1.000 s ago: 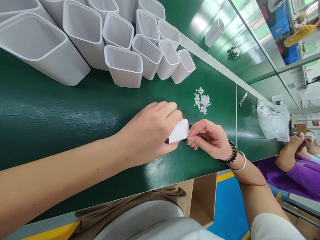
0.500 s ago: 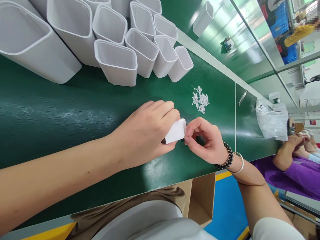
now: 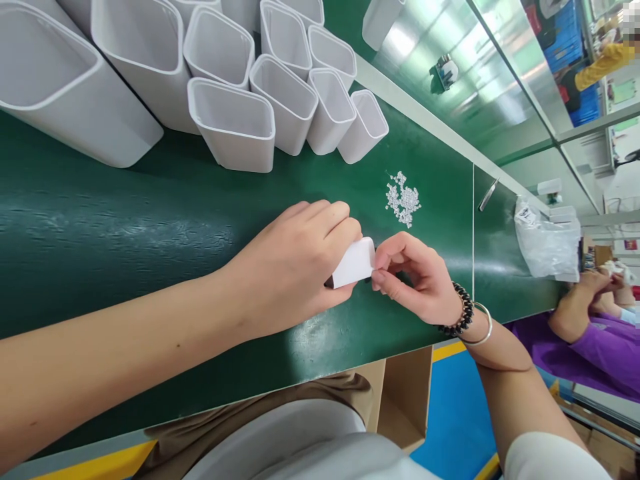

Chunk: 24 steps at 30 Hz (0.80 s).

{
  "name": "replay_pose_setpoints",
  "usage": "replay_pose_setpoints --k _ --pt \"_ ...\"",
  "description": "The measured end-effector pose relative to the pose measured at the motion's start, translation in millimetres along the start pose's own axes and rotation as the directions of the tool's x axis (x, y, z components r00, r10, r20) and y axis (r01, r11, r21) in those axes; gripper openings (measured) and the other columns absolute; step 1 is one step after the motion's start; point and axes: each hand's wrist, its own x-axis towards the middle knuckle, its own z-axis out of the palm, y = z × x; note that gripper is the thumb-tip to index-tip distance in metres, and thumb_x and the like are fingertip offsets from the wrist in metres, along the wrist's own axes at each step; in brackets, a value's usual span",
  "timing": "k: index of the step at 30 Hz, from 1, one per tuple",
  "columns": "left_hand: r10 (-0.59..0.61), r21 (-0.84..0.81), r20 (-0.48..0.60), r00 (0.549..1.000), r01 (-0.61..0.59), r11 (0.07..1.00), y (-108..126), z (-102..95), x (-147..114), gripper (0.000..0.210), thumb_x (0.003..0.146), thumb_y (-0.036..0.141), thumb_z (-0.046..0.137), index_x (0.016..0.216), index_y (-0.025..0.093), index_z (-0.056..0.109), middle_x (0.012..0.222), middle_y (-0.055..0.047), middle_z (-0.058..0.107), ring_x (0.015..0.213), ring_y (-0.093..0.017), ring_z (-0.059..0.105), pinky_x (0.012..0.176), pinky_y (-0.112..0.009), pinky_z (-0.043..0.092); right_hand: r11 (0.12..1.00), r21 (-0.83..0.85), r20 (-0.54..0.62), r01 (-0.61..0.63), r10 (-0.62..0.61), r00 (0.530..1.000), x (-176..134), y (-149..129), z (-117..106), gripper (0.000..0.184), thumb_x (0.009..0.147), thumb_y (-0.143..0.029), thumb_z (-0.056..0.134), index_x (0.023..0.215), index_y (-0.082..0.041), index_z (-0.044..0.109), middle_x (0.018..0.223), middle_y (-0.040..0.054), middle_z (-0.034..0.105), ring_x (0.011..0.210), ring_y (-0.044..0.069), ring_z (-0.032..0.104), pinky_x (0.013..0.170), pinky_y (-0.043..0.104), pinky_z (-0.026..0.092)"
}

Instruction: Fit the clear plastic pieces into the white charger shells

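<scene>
My left hand (image 3: 305,260) is closed around a small white plastic piece (image 3: 354,262) with rounded corners; a dark part shows at its lower left edge. Most of the piece is hidden under the fingers, so its kind is unclear. At its right end, my right hand (image 3: 413,277) pinches thumb and forefinger together against the edge. Whatever lies between those fingertips is too small to make out. Beyond the hands, a loose heap of tiny clear-white parts (image 3: 409,199) lies on the green tabletop (image 3: 200,200).
Several tall white containers (image 3: 233,127) with open tops stand along the far left. A metal tool (image 3: 487,195) and a clear plastic bag (image 3: 545,240) are on the right. Below the table edge sits a cardboard box (image 3: 405,400). A co-worker in a purple sleeve (image 3: 600,340) works at far right.
The view has shifted slightly. My right wrist has turned a little and moved slightly right, its fingertips still at the white piece's edge. My left hand keeps its grip.
</scene>
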Motion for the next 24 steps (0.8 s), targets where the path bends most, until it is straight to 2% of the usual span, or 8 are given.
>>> replay_pose_setpoints --k 7,11,19,24 --pt "-0.006 0.004 0.021 1.0 0.006 1.0 0.6 -1.5 1.4 0.013 0.081 0.021 0.059 0.092 0.015 0.061 0.084 -0.006 0.057 0.074 -0.02 0.052 0.068 -0.034 0.042 0.998 0.059 0.024 -0.024 0.022 0.999 -4.7 1.9 -3.8 0.009 0.094 -0.012 0.058 0.099 -0.018 0.054 0.076 -0.0003 0.064 0.062 0.007 0.06 0.054 0.017 0.054" --pt "-0.005 0.005 0.018 1.0 0.005 1.0 0.2 -1.8 1.5 0.012 0.081 0.02 0.059 0.092 0.015 0.061 0.084 -0.006 0.057 0.075 -0.02 0.053 0.068 -0.034 0.043 1.0 0.019 0.011 0.003 -0.003 1.0 -7.8 2.4 -2.9 0.01 0.095 -0.01 0.055 0.101 -0.018 0.054 0.079 0.0011 0.065 0.065 0.008 0.062 0.055 0.018 0.055" --pt "0.021 0.0 -0.015 1.0 -0.021 1.0 0.3 -1.0 0.1 0.013 0.08 0.019 0.059 0.092 0.014 0.061 0.082 -0.005 0.056 0.075 -0.021 0.053 0.067 -0.035 0.042 1.0 -0.018 -0.043 0.018 -0.019 0.999 -4.4 -2.1 1.5 0.011 0.092 -0.009 0.059 0.095 -0.018 0.054 0.076 0.0005 0.063 0.063 0.008 0.062 0.052 0.017 0.054" --pt "0.014 0.019 0.006 1.0 -0.014 1.0 1.0 -0.3 1.6 0.012 0.08 0.019 0.058 0.091 0.014 0.06 0.083 -0.006 0.057 0.077 -0.021 0.054 0.068 -0.035 0.043 0.999 -0.047 -0.053 0.015 -0.018 0.998 -4.1 -4.3 1.6 0.01 0.091 -0.008 0.059 0.092 -0.018 0.055 0.075 0.0008 0.064 0.062 0.009 0.062 0.054 0.019 0.054"
